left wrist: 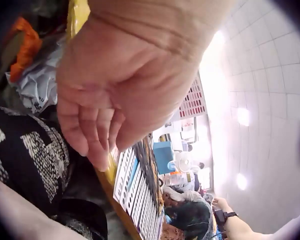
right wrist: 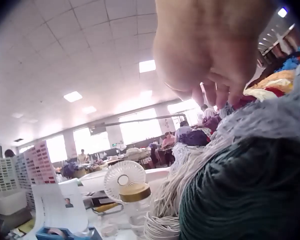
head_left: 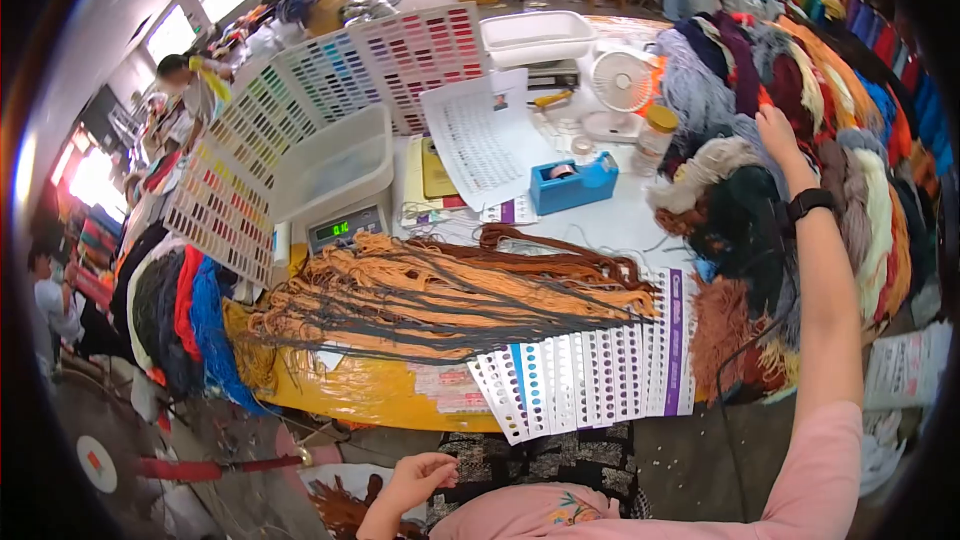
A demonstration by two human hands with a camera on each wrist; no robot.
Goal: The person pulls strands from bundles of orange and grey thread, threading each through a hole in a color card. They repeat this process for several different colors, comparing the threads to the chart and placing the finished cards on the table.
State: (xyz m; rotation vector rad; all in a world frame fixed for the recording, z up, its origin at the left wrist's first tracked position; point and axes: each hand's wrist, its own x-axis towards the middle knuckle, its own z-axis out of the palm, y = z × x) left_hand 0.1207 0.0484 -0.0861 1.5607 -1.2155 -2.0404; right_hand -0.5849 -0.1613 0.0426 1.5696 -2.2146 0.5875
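My right hand (head_left: 782, 140) reaches into the pile of yarn skeins at the right of the table. Its bent fingers (right wrist: 222, 92) pinch at the top of a grey-blue yarn skein (right wrist: 262, 120), beside a dark green skein (right wrist: 245, 190) and a pale grey one (head_left: 712, 172). My left hand (head_left: 420, 480) hangs in front of the body near the table's front edge, loosely curled and holding nothing; the left wrist view shows its bare palm (left wrist: 125, 85). Across the table lies a long orange and dark grey yarn bundle (head_left: 450, 290), with brown yarn (head_left: 570, 255) behind it.
Shade cards with holes (head_left: 590, 375) lie at the front. Behind the bundle stand a scale (head_left: 345, 230) bearing a white bin (head_left: 345, 165), a blue tape dispenser (head_left: 575, 183), a small fan (head_left: 622, 82) and a lidded jar (head_left: 655, 135). A colour chart (head_left: 330, 80) stands upright at the back left.
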